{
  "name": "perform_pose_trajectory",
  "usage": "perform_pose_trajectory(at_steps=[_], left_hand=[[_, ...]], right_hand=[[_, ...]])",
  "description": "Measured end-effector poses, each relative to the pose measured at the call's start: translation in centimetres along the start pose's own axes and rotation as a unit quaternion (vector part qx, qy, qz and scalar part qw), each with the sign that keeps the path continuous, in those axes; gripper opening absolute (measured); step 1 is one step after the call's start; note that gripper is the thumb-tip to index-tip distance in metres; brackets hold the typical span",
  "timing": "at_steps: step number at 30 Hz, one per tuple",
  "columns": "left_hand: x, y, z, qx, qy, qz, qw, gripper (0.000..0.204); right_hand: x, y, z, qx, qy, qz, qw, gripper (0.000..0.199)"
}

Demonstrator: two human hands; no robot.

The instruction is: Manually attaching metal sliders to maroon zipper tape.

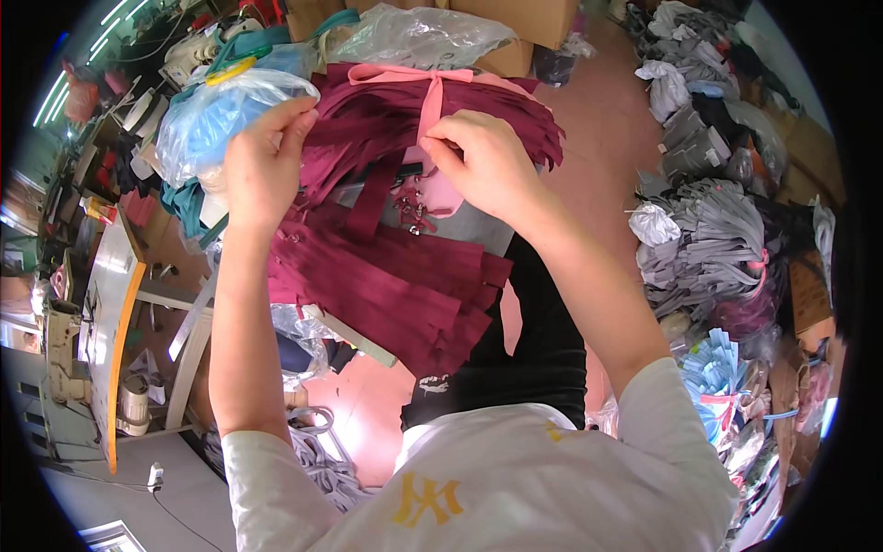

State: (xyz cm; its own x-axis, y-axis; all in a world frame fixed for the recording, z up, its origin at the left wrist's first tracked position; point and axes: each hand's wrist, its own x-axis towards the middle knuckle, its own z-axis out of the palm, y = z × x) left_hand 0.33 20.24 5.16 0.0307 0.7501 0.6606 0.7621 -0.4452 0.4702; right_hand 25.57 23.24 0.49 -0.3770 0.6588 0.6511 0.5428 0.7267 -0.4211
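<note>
Two hands are in my view, raised over maroon strips (391, 276). The left hand (260, 166) has its thumb and fingertips drawn together just beside a clear bag (216, 120) with blue contents; I can't tell whether it pinches anything. The right hand (487, 156) is curled, thumb near forefinger, close to the tail of a pink ribbon (437, 81); from here I can't tell if it grips that. The ribbon is tied over the farther bundle (515, 115) of strips, while the nearer ones fan toward the lap. Between them I make out metal pulls (414, 213) near a grey bit of surface (483, 235).
</note>
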Motion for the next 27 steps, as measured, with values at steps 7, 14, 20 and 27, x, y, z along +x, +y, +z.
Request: perform_pose_trajectory(at_steps=[7,14,20,27], left_hand=[[2.2,5.7,-2.2,-0.066,0.174,0.159,0.970,0.022],[4.6,10.8,-4.5,-0.077,0.175,0.209,0.959,0.023],[1.4,9.1,-4.5,-0.334,0.153,0.059,0.928,0.060],[-1.4,10.6,-3.6,-0.330,0.033,0.177,0.927,0.123]], right_hand=[[1.6,-2.3,-1.7,0.068,0.138,-0.080,0.985,0.027],[6.4,-3.7,-0.1,0.261,0.014,-0.068,0.963,0.031],[7.0,-6.9,-3.8,0.471,0.048,0.037,0.880,0.016],[5.8,-12.8,-8.9,0.341,-0.014,-0.010,0.940,0.021]])
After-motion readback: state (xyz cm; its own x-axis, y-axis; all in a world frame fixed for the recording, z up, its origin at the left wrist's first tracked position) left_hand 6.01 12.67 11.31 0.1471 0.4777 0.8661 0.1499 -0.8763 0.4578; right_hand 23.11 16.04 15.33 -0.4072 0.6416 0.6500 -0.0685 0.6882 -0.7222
